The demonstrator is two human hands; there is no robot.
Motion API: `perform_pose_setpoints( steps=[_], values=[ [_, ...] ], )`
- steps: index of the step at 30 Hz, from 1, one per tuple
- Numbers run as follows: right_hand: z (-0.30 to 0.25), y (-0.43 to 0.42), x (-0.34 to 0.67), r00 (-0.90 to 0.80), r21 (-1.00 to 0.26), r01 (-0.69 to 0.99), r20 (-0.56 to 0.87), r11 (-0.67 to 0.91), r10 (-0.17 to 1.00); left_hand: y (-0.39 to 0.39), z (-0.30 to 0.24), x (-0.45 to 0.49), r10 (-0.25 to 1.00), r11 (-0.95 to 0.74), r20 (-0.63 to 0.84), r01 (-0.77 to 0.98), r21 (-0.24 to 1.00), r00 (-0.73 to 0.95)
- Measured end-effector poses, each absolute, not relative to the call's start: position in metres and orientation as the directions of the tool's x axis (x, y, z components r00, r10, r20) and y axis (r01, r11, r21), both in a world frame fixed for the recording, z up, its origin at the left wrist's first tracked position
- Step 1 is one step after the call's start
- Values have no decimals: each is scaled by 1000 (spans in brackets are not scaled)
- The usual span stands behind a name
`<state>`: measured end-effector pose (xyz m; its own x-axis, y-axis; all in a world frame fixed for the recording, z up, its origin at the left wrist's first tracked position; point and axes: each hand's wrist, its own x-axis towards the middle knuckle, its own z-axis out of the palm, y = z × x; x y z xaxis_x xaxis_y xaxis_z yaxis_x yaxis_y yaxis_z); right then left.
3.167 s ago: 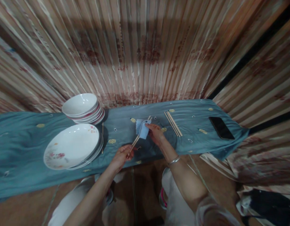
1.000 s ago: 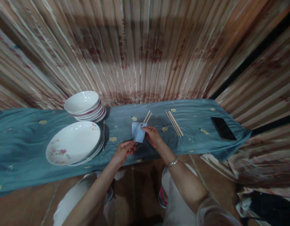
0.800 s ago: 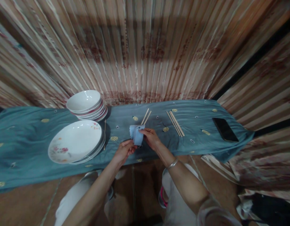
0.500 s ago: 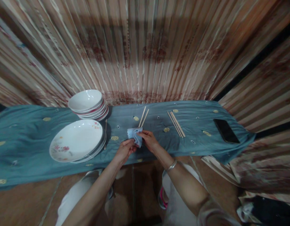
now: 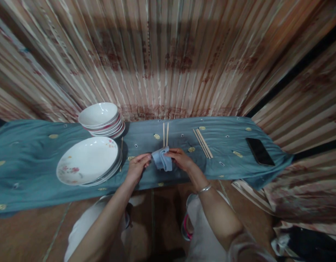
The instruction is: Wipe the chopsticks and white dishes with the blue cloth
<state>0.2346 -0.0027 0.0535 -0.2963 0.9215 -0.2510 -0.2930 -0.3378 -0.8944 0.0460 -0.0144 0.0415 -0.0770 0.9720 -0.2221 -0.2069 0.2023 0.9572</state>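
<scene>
A small light-blue cloth (image 5: 162, 160) is bunched up over the near edge of the table. My right hand (image 5: 180, 158) pinches its right side, the fingers closed. Two wooden chopsticks (image 5: 166, 134) stick out beyond the cloth's far edge; their lower parts are hidden under the cloth. My left hand (image 5: 137, 168) is closed, thumb against fingers, its fingertips at the cloth's left corner. To the right of the cloth several more chopsticks (image 5: 203, 143) lie side by side on the blue tablecloth (image 5: 228, 171).
On the left, a stack of floral plates (image 5: 87, 160) stands in front of a stack of white bowls (image 5: 99, 114). One thin stick (image 5: 121, 154) lies beside the plates. A black phone (image 5: 260, 151) rests at the right end. Behind the table hangs a striped curtain (image 5: 168, 54).
My left hand has shifted left, away from my right hand, and the cloth is spread wider. The two chopsticks have swung from slanting to nearly straight. My right hand has moved slightly right.
</scene>
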Motion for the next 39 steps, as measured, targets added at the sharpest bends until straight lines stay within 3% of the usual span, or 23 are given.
perform_pose_setpoints(
  steps=[4,9,20,39],
  values=[
    [54,-11,238,-447,-920,-128,-281,-372,849,-15,45,47,974,191,-213,-223,956,-79],
    [49,-16,236,-486,-938,-1,-302,-346,820,-19,46,60,965,249,-262,-293,923,-4],
    [52,-19,237,-465,-937,21,-318,-348,827,-23,52,72,916,401,-375,-357,844,141],
    [49,-26,278,-366,-934,-12,-328,-357,871,2,57,114,921,367,-387,-421,830,41]
  ],
)
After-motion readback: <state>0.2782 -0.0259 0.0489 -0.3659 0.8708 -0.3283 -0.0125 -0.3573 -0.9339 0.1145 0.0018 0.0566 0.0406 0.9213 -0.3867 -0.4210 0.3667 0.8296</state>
